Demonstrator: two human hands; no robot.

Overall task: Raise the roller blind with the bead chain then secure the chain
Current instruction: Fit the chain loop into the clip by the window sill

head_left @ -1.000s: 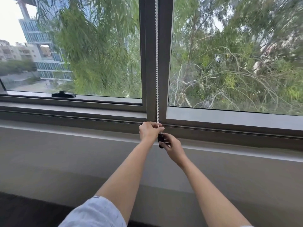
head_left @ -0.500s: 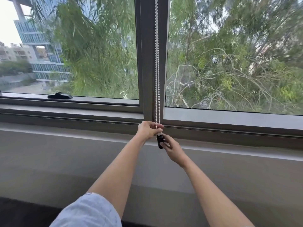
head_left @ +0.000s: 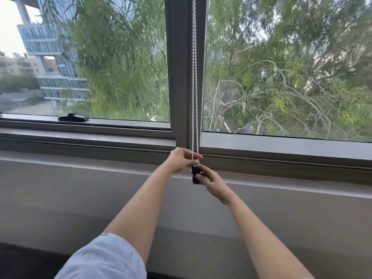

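The light, limp, slippery bead chain (head_left: 194, 77), hung doubled along the window mullion (head_left: 179, 67) at twelve o'clock, was pinched near its foot by the left hand (head_left: 182, 160), while the right hand (head_left: 211, 181) was closed on the black tensioner (head_left: 195, 172), judged the firmer hold.
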